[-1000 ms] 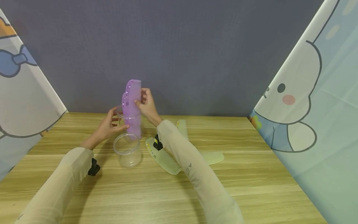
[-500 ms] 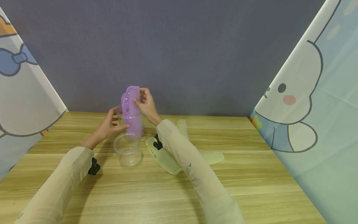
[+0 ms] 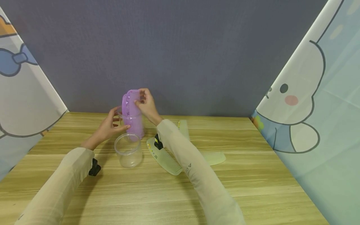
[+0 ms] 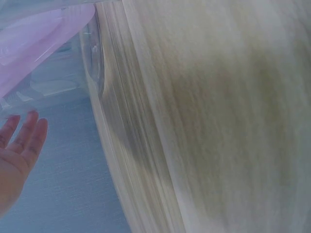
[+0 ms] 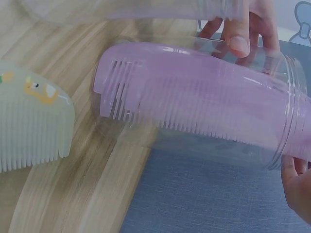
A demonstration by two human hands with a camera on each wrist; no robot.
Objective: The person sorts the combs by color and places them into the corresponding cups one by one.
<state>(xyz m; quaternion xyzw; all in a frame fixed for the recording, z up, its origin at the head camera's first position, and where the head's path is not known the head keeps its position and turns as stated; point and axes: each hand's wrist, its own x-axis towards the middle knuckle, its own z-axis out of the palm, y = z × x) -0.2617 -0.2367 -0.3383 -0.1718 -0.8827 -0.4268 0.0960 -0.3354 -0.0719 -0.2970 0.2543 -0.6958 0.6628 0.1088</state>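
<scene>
In the head view my left hand grips a tall clear plastic jar from its left side, thumb in front. My right hand pinches a purple comb by its toothed side near the top. That comb stands upright in the jar, its upper part above the rim. Another purple comb stands just left of it, also in the jar. In the right wrist view the purple comb reaches close to the jar's bottom, and the left thumb lies against the jar wall.
In front stands a second clear jar. Pale green combs lie right of it: one beside the right wrist, one behind the sleeve, one partly under the forearm. A grey panel rises behind the wooden table.
My right hand has lowered the purple comb further into the jar; its top now stands about level with the other purple comb. The left hand and jar have kept their place.
</scene>
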